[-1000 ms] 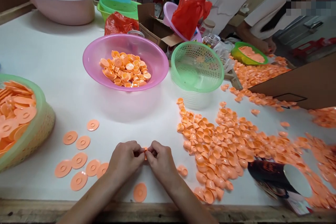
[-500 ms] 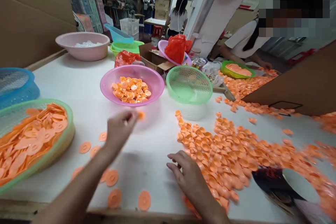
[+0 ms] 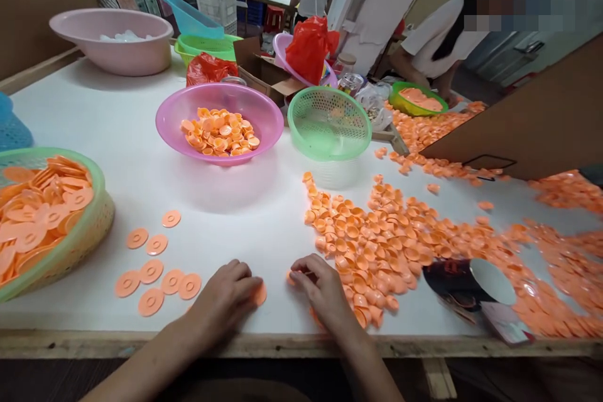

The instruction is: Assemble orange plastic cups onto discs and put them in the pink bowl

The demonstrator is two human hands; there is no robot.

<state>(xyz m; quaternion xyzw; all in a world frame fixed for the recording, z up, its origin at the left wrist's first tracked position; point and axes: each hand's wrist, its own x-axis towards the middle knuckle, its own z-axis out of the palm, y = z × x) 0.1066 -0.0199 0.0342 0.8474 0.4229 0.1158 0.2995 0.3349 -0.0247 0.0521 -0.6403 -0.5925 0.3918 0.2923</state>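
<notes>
One round orange disc [image 3: 259, 294] at the fingertips of the left hand [image 3: 228, 292], pinched or merely touched, impossible to tell, just left of, yet apart from, an orange cup [image 3: 290, 277] pinched in the right hand [image 3: 324, 287], over the white tabletop [image 3: 257, 220].

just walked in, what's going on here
A person at a white table is handling orange plastic parts. The left hand is on a flat disc, while the right hand pinches a small orange piece beside a pile of cup-shaped parts. More discs lie loose at the left, next to a green basket full of them. A bright pink bowl beyond the hands holds orange parts too.
</notes>
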